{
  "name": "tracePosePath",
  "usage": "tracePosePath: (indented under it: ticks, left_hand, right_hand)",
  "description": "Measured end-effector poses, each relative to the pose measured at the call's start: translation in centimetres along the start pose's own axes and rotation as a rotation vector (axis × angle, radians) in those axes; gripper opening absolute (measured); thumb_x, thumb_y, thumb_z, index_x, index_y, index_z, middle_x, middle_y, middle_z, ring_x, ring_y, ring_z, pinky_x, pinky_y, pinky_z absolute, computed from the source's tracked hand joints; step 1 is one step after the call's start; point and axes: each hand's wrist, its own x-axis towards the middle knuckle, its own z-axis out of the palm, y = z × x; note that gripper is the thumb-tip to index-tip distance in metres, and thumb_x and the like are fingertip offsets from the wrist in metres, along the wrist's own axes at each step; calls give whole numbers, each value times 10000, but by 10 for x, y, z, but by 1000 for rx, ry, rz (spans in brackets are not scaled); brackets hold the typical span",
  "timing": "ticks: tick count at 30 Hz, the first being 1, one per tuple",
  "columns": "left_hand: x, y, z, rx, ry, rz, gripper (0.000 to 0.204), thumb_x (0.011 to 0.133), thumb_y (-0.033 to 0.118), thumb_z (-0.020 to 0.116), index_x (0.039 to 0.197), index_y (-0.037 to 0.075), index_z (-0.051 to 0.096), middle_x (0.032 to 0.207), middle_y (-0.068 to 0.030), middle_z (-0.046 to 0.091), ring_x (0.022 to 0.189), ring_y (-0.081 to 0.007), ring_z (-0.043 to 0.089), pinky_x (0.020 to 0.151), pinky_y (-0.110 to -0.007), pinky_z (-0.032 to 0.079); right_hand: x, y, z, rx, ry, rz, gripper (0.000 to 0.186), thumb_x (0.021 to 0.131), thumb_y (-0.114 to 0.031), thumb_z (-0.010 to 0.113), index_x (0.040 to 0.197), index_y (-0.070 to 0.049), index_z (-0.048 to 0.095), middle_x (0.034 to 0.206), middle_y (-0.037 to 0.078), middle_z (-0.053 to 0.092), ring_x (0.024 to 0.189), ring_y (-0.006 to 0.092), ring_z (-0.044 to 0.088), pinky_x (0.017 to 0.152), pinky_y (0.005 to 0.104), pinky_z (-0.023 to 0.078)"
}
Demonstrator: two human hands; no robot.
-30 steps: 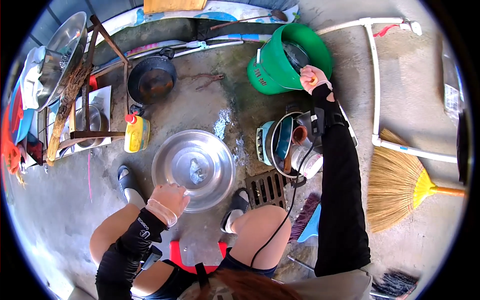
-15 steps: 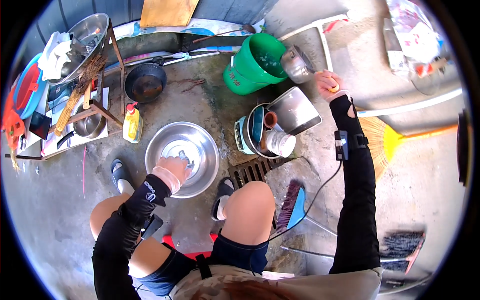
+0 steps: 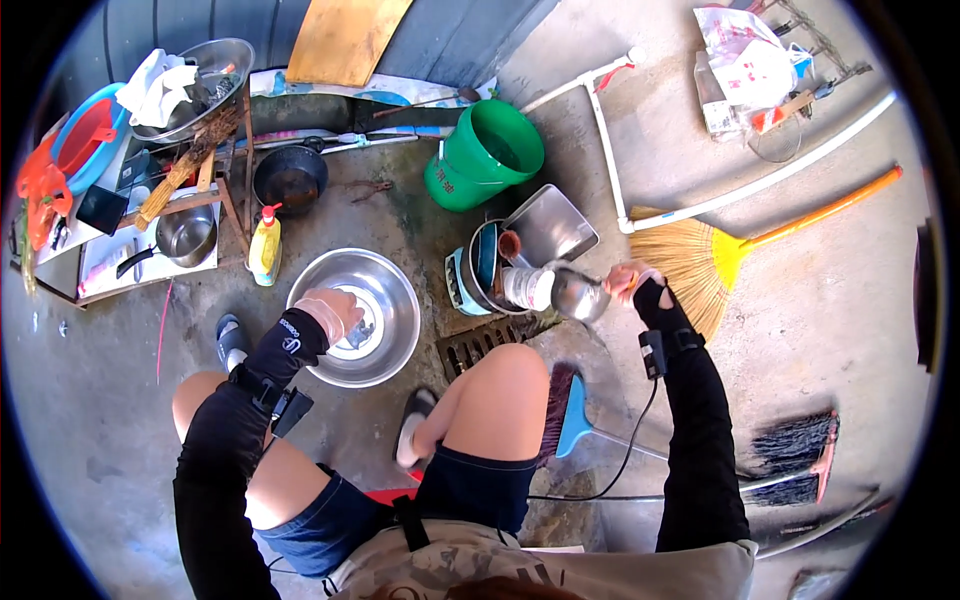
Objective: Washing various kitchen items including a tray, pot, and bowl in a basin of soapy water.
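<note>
A wide steel basin [image 3: 400, 330] stands on the concrete floor in front of me. My left hand [image 3: 338, 312] reaches into it, fingers bent together around a small grey-blue thing [image 3: 359, 333] too unclear to name. On the right, my right hand [image 3: 626, 282] grips the handle of a round metal scoop [image 3: 578, 296]. The scoop hangs in the air beside a clear plastic jar [image 3: 527, 288]. That jar sits in a bucket packed with kitchenware, with a rectangular steel tray [image 3: 553, 226] leaning at its edge. Behind them stands a green bucket [image 3: 480, 160].
A yellow bottle [image 3: 265, 245] and a black frying pan [image 3: 289, 180] stand to the left, near a low rack [image 3: 225, 215]. On the right lie a straw broom [image 3: 700, 255], white pipes [image 3: 607, 150] and a blue-headed broom [image 3: 574, 420]. A floor grate [image 3: 470, 350] lies beyond my knee.
My right hand has brought the scoop from beside the green bucket's rim toward me, down next to the jar. My left hand stays in the basin. The whole view has shifted slightly.
</note>
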Motion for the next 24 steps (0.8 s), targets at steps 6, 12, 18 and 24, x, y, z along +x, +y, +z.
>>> tracePosePath:
  ticks: [6,12,18,24]
  left_hand:
    - [5,-10,4,44,75,40,385,902,354,405,930,32,614,893,-179,635,869,-358,599,778,-442,460]
    - [11,-6,-2,53,49,-8,366,893,345,428,916,37,622,887,-174,637,886,-346,596,791,-436,453]
    - [18,-7,4,87,77,38,351,888,340,437,919,46,626,883,-159,641,878,-333,602,785,-438,457]
    - [25,2,2,70,58,78,347,891,333,436,957,47,621,932,-142,641,917,-302,599,815,-423,443]
  right_hand:
    - [23,-18,-29,-101,143,-47,278,838,-134,365,569,-64,355,450,-10,317,336,79,340,291,198,289]
    - [19,-40,-7,-151,195,-223,186,804,-57,387,622,-18,384,481,22,370,312,60,315,281,207,269]
    - [18,-45,35,-271,176,-448,263,841,-122,384,583,-78,414,480,-10,388,347,78,344,304,199,286]
    - [25,-58,37,-567,146,-774,270,803,-99,418,537,-54,410,450,-3,362,337,77,326,306,206,272]
